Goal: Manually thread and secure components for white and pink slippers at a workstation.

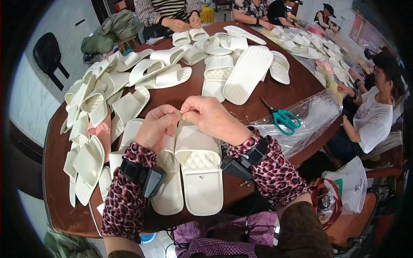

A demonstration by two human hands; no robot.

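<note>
My left hand point(157, 124) and my right hand point(211, 118) meet fingertip to fingertip above the toe ends of two cream slippers. Both hands are closed in a pinch; what lies between the fingertips is too small to make out. The right slipper point(202, 185) points away from me, its wide strap under my right hand. Beside it lies the left slipper point(168, 189), partly covered by my left wrist. Teal-handled scissors point(284, 120) rest to the right of my right hand on a bundle of clear plastic strands point(309, 114).
Many cream slippers point(124, 105) crowd the left side of the brown table point(180, 94), with a pink slipper point(101, 133) among them. An upturned slipper sole point(247, 75) lies ahead. Other people sit around, one person point(370, 112) at the right. A white bag point(348, 180) stands lower right.
</note>
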